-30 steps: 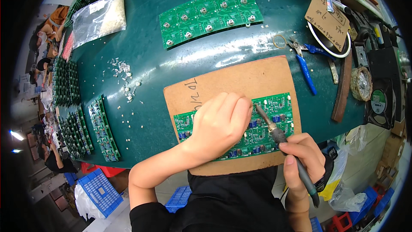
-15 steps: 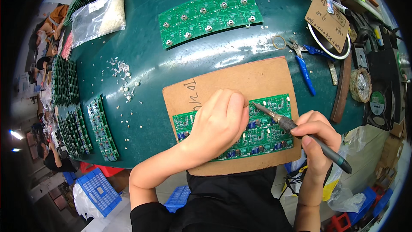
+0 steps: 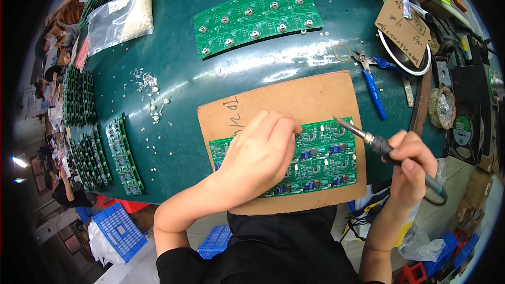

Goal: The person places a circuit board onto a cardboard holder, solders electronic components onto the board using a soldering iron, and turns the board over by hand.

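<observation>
A green circuit board panel (image 3: 326,164) with many small components lies on a brown board (image 3: 294,93) at the table's near edge. Over the panel's left half rests my left hand (image 3: 260,152), its fingers curled together near the panel's upper edge. Whatever those fingertips pinch is hidden under the hand. My right hand (image 3: 413,165) grips a soldering iron (image 3: 374,142) by its dark handle, to the right of the panel. The iron's tip points up and left, near the panel's upper right edge.
Another green panel (image 3: 258,21) with round metal parts lies farther back. Blue-handled cutters (image 3: 374,92) and a fan (image 3: 463,131) are at right. Stacked boards (image 3: 79,97), a bag of white pieces (image 3: 123,21) and loose bits (image 3: 150,87) are at left.
My right hand has moved right with the soldering iron, drawing its tip away from beside my left fingers toward the panel's upper right. My left hand has shifted slightly left.
</observation>
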`<act>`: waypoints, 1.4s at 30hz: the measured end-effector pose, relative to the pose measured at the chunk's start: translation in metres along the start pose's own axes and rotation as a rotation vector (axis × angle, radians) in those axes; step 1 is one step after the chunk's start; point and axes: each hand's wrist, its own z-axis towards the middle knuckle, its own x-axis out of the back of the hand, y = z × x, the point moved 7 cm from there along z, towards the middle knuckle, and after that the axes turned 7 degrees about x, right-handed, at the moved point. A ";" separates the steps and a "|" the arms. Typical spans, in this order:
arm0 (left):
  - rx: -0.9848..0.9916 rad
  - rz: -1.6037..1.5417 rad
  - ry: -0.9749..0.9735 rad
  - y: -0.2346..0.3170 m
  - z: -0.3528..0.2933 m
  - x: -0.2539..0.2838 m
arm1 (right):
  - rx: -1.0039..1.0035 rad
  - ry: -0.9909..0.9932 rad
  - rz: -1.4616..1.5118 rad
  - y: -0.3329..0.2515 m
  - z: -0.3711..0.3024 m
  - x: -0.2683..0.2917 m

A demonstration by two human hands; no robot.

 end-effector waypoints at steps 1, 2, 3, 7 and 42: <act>0.007 -0.024 -0.046 -0.002 0.000 0.000 | 0.021 0.046 -0.033 -0.003 -0.008 0.000; 0.009 -0.055 -0.094 -0.003 0.002 0.000 | 0.059 0.080 -0.070 -0.006 -0.017 0.002; 0.023 -0.085 -0.099 -0.003 0.003 0.003 | 0.074 0.120 -0.115 -0.010 -0.026 0.004; 0.126 -0.190 -0.032 0.008 0.010 0.003 | 0.114 0.194 -0.255 -0.020 -0.051 -0.001; -0.236 0.129 0.160 0.035 0.014 -0.034 | 0.201 0.474 -0.868 -0.027 -0.054 0.055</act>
